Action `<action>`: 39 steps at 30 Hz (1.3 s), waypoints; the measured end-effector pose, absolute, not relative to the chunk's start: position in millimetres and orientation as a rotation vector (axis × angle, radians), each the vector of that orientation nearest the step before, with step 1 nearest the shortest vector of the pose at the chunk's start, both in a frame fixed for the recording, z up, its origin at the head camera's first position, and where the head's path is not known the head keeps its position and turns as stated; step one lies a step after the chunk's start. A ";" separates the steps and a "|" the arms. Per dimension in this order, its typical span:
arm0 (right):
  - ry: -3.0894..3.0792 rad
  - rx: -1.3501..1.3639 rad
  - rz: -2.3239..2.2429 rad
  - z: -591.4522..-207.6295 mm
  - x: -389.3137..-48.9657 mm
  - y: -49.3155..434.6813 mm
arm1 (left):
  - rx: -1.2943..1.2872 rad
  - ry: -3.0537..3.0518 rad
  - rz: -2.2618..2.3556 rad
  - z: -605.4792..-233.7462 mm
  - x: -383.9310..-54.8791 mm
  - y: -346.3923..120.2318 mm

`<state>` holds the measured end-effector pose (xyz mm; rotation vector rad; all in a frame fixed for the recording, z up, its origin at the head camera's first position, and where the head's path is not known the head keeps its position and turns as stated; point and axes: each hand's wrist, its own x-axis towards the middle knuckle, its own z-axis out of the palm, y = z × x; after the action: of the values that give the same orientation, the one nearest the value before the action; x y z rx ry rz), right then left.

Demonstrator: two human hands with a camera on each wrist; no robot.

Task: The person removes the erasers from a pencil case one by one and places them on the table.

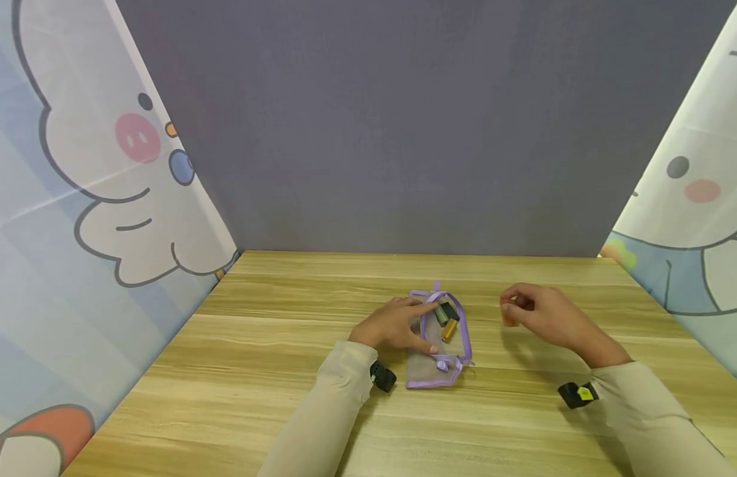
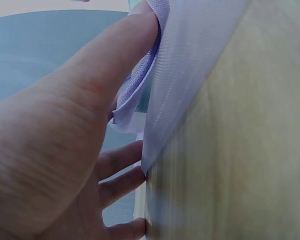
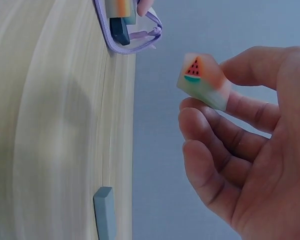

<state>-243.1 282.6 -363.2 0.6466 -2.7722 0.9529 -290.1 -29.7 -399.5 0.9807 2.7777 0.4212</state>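
A sheer mesh zip pouch (image 1: 428,377) with lilac trim lies on the table, its mouth spread wide. Inside it are a green block (image 1: 442,315), a black block (image 1: 449,311) and an orange block (image 1: 449,330). My left hand (image 1: 398,324) rests on the pouch's left side, thumb and index finger spread against the rim. In the left wrist view the thumb lies along the zipper edge (image 2: 140,82). To the right of the pouch, above the table, my right hand (image 1: 549,315) pinches a small eraser-like block (image 3: 202,80) printed with a watermelon slice.
A grey-blue block (image 3: 105,212) lies on the wooden table (image 1: 225,371) in the right wrist view. A dark grey panel (image 1: 368,132) stands behind the table. Cartoon-printed cloths (image 1: 58,278) hang at both sides.
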 end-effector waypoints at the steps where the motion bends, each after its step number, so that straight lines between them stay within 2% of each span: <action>1: -2.772 0.644 0.952 -363.2 -243.1 283.1 | 0.978 2.777 0.422 -399.3 -289.8 -29.9; 39: -2.860 0.505 0.894 -365.7 -248.7 311.5 | 0.981 2.774 0.438 -396.7 -288.1 -31.7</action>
<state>-248.7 311.5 -365.7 0.5049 -2.8598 0.8940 -288.1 -31.7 -396.7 0.9815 2.7741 0.4385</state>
